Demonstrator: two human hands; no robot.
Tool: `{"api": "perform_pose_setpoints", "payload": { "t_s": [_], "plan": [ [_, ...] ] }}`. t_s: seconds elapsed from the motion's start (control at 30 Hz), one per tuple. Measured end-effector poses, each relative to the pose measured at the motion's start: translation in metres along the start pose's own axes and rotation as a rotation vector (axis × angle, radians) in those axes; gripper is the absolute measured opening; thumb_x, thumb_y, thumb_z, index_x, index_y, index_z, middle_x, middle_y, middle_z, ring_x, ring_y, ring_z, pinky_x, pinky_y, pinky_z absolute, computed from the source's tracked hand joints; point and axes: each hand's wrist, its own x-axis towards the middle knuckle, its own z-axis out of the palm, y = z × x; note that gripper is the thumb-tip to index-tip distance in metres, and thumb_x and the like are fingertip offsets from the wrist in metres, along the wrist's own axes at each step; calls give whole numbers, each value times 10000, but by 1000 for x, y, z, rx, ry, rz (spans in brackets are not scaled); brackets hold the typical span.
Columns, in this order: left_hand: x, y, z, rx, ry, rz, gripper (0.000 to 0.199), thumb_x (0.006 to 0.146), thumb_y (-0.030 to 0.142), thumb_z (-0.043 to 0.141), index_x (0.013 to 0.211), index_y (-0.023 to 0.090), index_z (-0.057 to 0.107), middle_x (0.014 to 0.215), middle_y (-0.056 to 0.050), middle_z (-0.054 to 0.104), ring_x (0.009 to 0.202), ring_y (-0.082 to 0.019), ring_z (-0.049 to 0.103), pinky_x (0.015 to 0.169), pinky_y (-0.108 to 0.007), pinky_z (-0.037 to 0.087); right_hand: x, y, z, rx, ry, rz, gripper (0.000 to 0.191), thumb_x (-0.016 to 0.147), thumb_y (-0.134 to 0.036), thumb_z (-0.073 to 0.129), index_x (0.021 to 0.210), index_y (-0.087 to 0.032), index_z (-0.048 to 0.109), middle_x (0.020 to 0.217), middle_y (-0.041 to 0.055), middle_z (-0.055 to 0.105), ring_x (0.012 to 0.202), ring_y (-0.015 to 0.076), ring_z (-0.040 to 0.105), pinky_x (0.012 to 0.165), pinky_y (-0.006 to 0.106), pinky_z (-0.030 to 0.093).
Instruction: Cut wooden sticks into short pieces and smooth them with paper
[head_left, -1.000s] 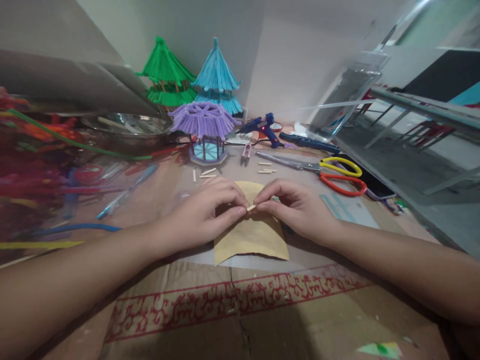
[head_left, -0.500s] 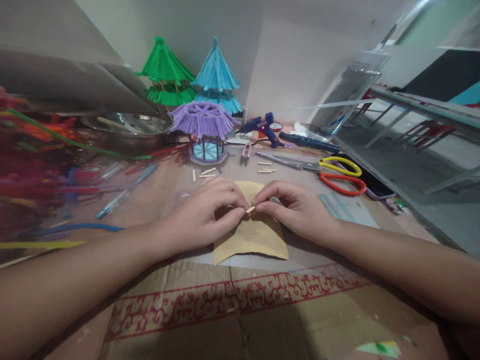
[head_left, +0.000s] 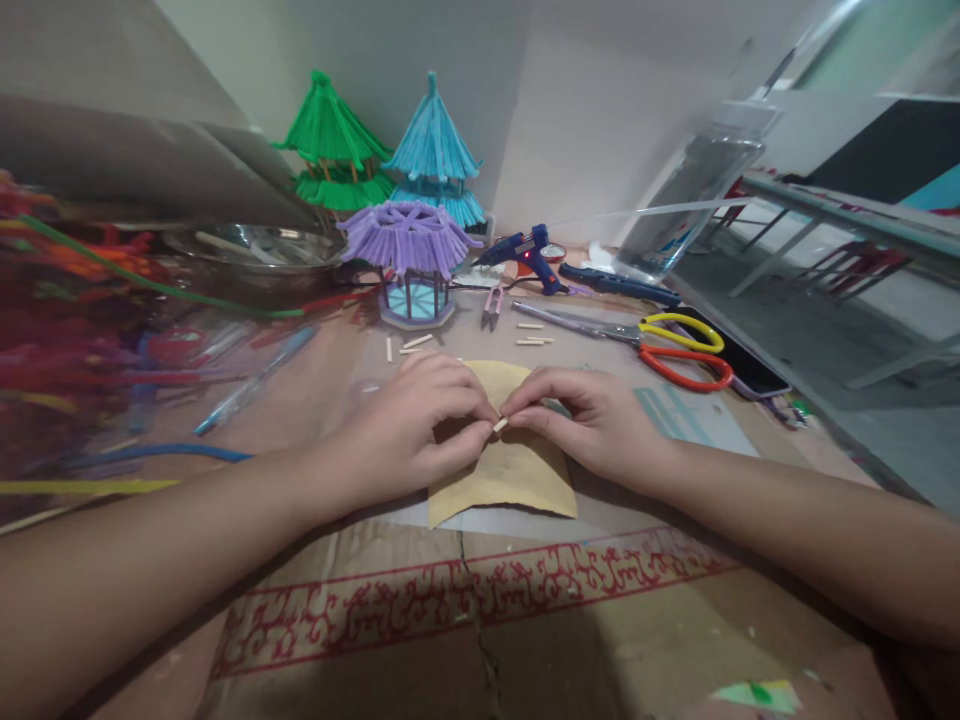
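Note:
A short pale wooden stick [head_left: 500,425] is pinched between the fingertips of both hands, over a curled yellowish sheet of sandpaper [head_left: 517,470]. My left hand [head_left: 442,415] has thumb and forefinger closed at the stick's left end. From the other side, my right hand [head_left: 589,420] grips it the same way. More cut stick pieces [head_left: 531,342] lie beyond the sheet, with others [head_left: 417,342] past my left hand. Behind them stands a small pavilion with a purple roof [head_left: 411,240].
Scissors with yellow and red handles [head_left: 686,350], a phone [head_left: 750,365], pink thread snips [head_left: 492,307] and a blue glue gun [head_left: 529,255] lie behind the hands. Green [head_left: 326,130] and blue pagodas [head_left: 432,140] stand at the back, near a metal bowl [head_left: 255,265]. A pen [head_left: 255,380] lies left.
Both hands stay over the sandpaper. The small stick between the fingertips has shifted slightly downward, and the left fingertips have moved a little right.

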Motion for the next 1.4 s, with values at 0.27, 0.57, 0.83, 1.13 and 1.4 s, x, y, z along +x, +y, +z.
{"api": "perform_pose_setpoints", "payload": {
  "t_s": [0.27, 0.57, 0.83, 1.13, 1.4],
  "plan": [
    [1, 0, 1, 45, 66, -67, 115, 917, 225, 602, 843, 205, 688, 850, -5, 700, 869, -178, 602, 842, -361, 389, 0, 1, 0, -32, 28, 10, 95, 891, -290, 713, 859, -231, 780, 837, 10, 791, 752, 148, 708, 721, 256, 542],
    [1, 0, 7, 128, 35, -53, 82, 824, 167, 530, 793, 185, 604, 819, -26, 626, 847, -207, 557, 808, -379, 397, 0, -4, 2, -58, -27, -25, 109, 905, -260, 682, 863, -233, 778, 866, 6, 806, 750, 141, 720, 721, 242, 555],
    [0, 2, 7, 109, 24, -58, 79, 822, 150, 495, 788, 196, 550, 819, -24, 589, 837, -204, 533, 801, -381, 399, 2, -4, 2, -22, -66, -23, 124, 907, -224, 656, 840, -231, 760, 879, 4, 807, 788, 148, 734, 767, 252, 564],
    [0, 3, -1, -6, 40, -112, 126, 847, 169, 489, 816, 195, 609, 837, -15, 635, 850, -197, 564, 821, -382, 398, 1, -2, 0, 36, -42, 37, 122, 905, -273, 665, 840, -225, 756, 857, 11, 799, 780, 151, 729, 750, 258, 562],
    [-1, 2, 3, 68, 71, -70, 108, 889, 206, 587, 846, 187, 685, 847, -21, 678, 880, -205, 579, 846, -386, 386, -1, -2, 1, -13, 18, -7, 101, 902, -266, 687, 857, -228, 769, 856, 9, 799, 781, 152, 727, 764, 267, 558]
  ]
}}
